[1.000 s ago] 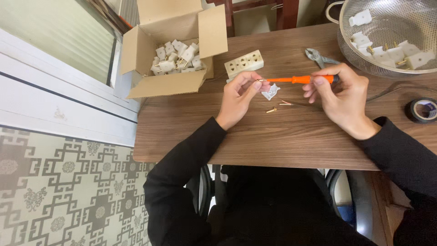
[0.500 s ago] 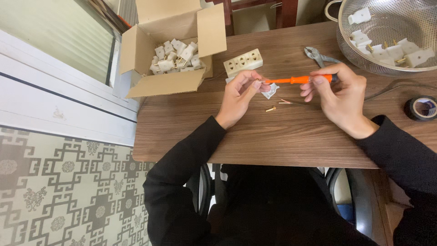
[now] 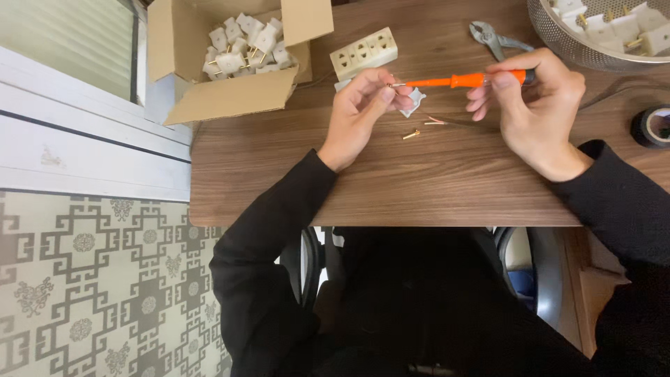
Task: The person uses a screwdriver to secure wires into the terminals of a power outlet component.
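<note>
My right hand [image 3: 534,112] grips an orange-handled screwdriver [image 3: 457,80] held level above the wooden table [image 3: 433,174], its tip pointing left. My left hand [image 3: 359,112] pinches a small white plug part [image 3: 414,101] at the screwdriver's tip. A small brass screw [image 3: 411,134] lies on the table just below the two hands, beside a thin piece of wire [image 3: 441,122].
An open cardboard box [image 3: 230,105] with several white plug parts stands at the back left. A cream multi-socket strip [image 3: 363,52] lies behind my left hand. Pliers [image 3: 492,38], a metal colander [image 3: 593,49] with white parts, and a black tape roll [image 3: 652,126] are to the right.
None of the objects has visibly moved; the hands hold the same pose with the screwdriver at the white part.
</note>
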